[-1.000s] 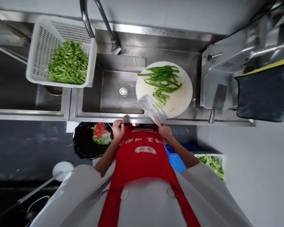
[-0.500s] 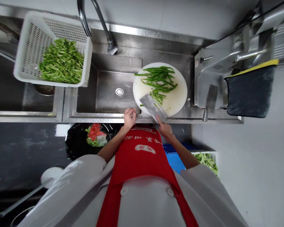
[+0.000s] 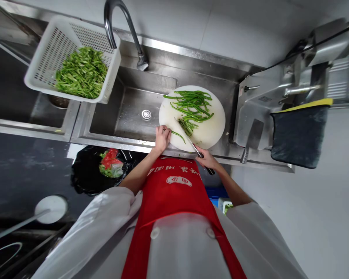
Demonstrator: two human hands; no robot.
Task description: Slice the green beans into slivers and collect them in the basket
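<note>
Sink [image 3: 128,116]: stainless steel, brushed, dull sheen with scuffs.
Faucet [image 3: 125,27]: polished metal, bright and glossy.
Cutting board [image 3: 212,130]: white plastic, smooth, matt.
Green beans [image 3: 192,104] on it: smooth skins, slight gloss.
Knife [image 3: 192,144]: bare metal blade, grey sheen. Handle dark, material cannot be told.
Basket [image 3: 61,38]: white plastic, perforated walls, matt.
Machine [image 3: 258,104] at the right: grey metal, smooth, satin finish.
Cover [image 3: 299,131] hung on it: dark cloth, matt, yellow edge.
Apron [image 3: 174,201]: red cloth, matt, white printed characters.
Jacket [image 3: 99,232]: white cloth, smooth weave.
Bag [image 3: 84,174] below the counter [image 3: 110,141]: black plastic, glossy, wrinkled.
</note>
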